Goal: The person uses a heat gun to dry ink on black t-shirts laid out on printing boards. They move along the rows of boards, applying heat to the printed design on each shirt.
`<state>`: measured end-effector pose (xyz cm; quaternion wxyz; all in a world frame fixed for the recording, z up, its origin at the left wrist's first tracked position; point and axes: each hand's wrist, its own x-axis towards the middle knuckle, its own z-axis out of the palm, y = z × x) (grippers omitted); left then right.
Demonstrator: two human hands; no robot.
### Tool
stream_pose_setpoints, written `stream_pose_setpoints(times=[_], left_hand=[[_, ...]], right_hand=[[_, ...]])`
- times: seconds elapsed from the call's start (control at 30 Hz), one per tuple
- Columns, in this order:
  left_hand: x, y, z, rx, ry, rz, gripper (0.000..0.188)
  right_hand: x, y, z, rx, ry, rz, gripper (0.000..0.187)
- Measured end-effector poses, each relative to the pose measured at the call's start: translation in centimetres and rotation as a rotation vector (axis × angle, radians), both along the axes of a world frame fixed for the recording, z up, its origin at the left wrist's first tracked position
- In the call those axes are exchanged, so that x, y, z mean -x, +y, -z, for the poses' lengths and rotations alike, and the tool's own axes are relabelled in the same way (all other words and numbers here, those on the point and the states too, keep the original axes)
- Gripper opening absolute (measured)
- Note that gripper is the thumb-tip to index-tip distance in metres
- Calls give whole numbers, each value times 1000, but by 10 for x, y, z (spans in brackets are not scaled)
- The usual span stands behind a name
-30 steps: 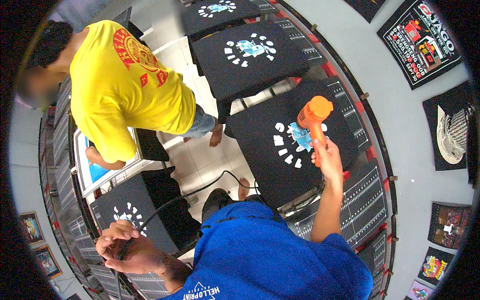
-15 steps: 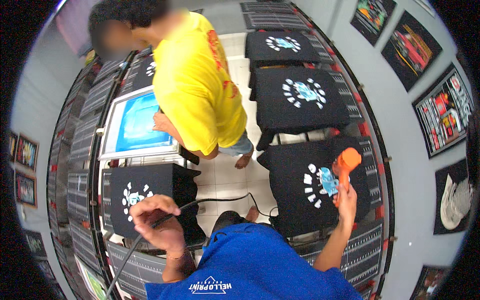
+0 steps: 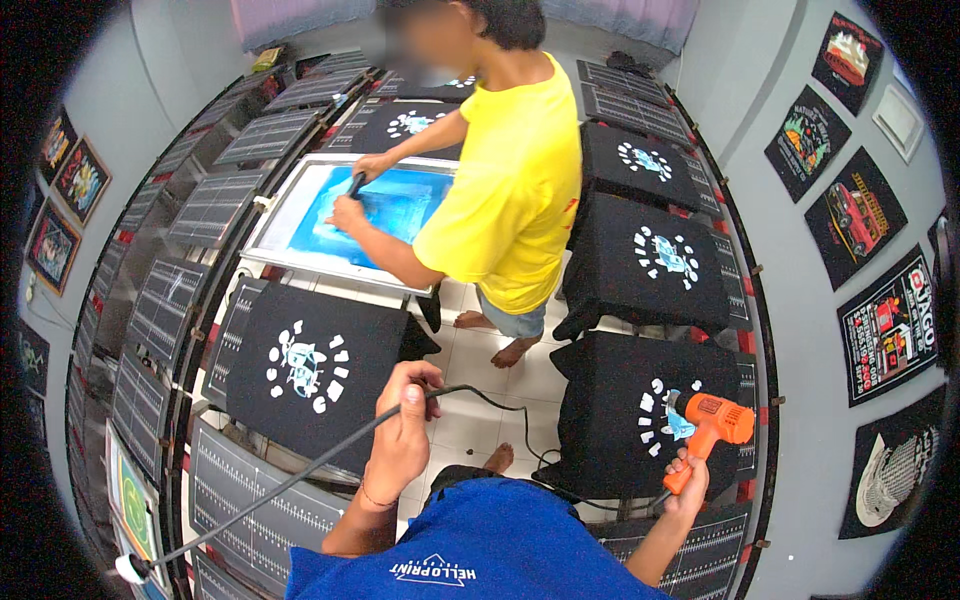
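Gripping the orange heat gun [image 3: 715, 420] by its handle, your right hand [image 3: 688, 482] reaches forward and rightward, fingers wrapped; the gun is above the nearest black cloth [image 3: 598, 410] on your right, hiding part of its print [image 3: 677, 427]. Your left hand [image 3: 403, 428] is raised, forearm angled inward, fingers curled around the black cable [image 3: 320, 462].

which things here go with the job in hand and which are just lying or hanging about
In the job:
- orange gun-shaped tool, in the right hand
- black cable, at the left hand
- printed black fabric, beside the tool

Just about:
- framed pictures, left wall
- dark prints, right wall
- curtain, far end
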<state>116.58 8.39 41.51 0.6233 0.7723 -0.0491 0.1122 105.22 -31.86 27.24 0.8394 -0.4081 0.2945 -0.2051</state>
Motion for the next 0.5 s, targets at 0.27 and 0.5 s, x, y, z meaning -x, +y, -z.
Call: stream_pose_setpoints(times=[0.27,0.5], left_hand=[[70,61,15,-22,141,-17,39],[104,100,-1,286,2,27,55]], right_hand=[[7,72,-73,-86,-451,-13,51],[46,86,-167,118,-842,-48,62]])
